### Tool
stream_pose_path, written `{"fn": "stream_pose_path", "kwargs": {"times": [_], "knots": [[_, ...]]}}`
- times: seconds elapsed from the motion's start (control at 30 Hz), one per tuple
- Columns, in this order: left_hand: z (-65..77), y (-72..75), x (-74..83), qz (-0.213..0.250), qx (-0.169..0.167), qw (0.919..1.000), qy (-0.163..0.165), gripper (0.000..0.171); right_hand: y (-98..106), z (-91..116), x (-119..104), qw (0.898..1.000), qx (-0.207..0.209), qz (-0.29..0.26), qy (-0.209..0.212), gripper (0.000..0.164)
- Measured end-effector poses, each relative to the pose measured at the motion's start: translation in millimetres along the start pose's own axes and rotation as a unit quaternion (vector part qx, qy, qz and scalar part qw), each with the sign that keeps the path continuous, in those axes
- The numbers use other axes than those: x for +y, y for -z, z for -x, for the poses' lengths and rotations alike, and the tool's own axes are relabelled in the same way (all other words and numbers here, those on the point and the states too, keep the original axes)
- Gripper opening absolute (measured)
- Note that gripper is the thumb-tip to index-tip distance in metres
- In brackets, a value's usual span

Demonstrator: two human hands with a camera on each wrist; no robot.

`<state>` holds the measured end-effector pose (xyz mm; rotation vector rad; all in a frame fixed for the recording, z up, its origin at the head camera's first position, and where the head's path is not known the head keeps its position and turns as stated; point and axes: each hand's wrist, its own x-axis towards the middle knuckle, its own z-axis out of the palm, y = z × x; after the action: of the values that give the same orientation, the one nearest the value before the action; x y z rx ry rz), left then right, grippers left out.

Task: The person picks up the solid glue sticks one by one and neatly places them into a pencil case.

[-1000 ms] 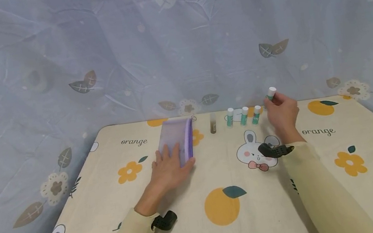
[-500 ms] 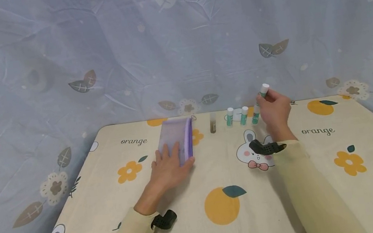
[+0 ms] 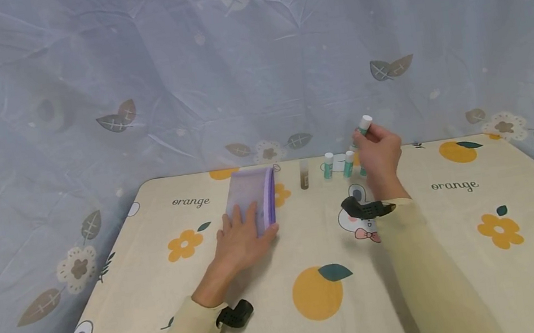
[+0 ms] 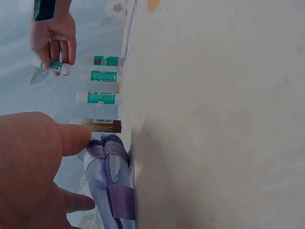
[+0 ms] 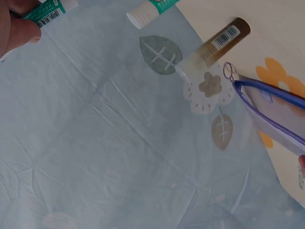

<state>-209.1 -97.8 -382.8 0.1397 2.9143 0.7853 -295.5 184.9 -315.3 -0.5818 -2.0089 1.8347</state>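
My left hand [image 3: 241, 244] rests with straight, spread fingers on a purple mesh zip pouch [image 3: 249, 187], which lies flat near the back of the table. The pouch's zip edge [image 5: 267, 117] runs along its right side. My right hand [image 3: 382, 157] pinches a green lip balm tube [image 3: 365, 122] with a white cap, held tilted above the row of upright tubes. In that row, a left green tube [image 3: 328, 167] and a middle green tube [image 3: 348, 166] show fully. The right-hand green tube [image 3: 363, 171] is mostly hidden behind my right hand.
A brown tube [image 3: 304, 177] with a clear cap stands between the pouch and the green tubes. Behind the table's back edge hangs a blue-grey patterned curtain [image 3: 254, 77]. A cream cloth [image 3: 316, 228] printed with oranges, flowers and rabbits covers the table.
My right hand has moved left and slightly up with the held lip balm, from right of the row to over its right-hand tube. The left hand and pouch have stayed put.
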Motion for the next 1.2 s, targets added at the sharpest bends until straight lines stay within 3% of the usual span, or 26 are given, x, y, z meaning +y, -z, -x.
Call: {"fn": "stream_pose_path", "kwargs": {"times": [0.17,0.4,0.63,1.2], "knots": [[0.4,0.5,0.2,0.003,0.002,1.0000,-0.001,0.083,-7.2,4.0,-2.0,1.000,-0.007,-0.010,-0.005,0.046],[-0.3,0.0,-0.4,-0.003,0.012,0.9999,-0.005,0.083,-18.4,17.3,-6.9,0.999,-0.023,-0.030,0.030,0.045],[0.8,0.4,0.1,0.002,0.012,0.9999,-0.005,0.083,-31.4,26.4,-9.1,0.998,-0.029,-0.039,0.039,0.044],[1.3,0.1,-1.0,-0.005,0.015,0.9999,-0.005,0.082,-36.2,34.8,2.9,0.997,-0.044,-0.020,0.058,0.042]]}}
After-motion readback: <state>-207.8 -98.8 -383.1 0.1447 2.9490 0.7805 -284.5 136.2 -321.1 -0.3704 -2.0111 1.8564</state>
